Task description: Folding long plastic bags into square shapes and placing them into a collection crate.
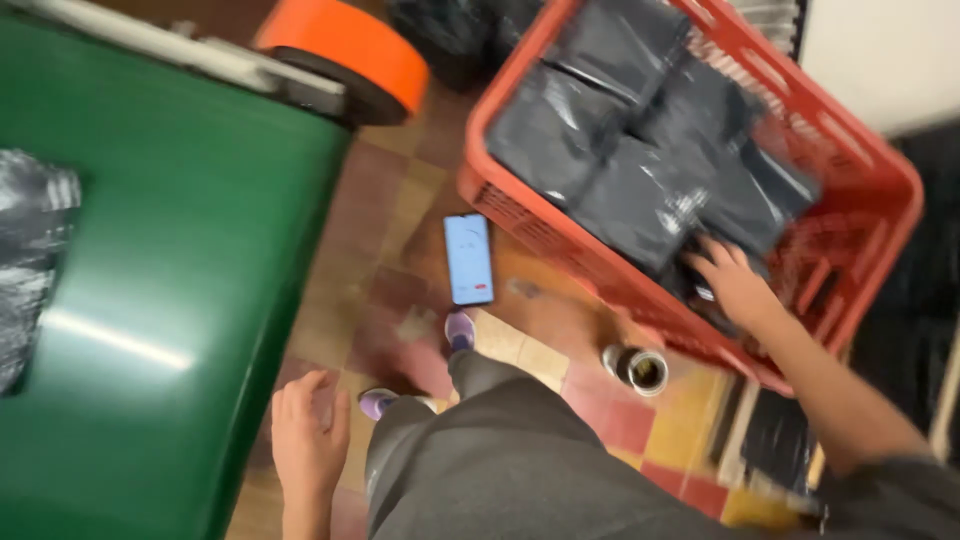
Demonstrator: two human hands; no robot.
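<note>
A large green plastic bin with an orange wheel fills the left side. On the tiled floor, a smartphone with a lit blue screen lies beside the bin; a small round metal cup stands farther right.

Colours around my hands.
My right hand meets glossy black plastic packets in the red-orange lattice plastic crate; green smooth bin lid, chequered red-yellow tile floor.
</note>
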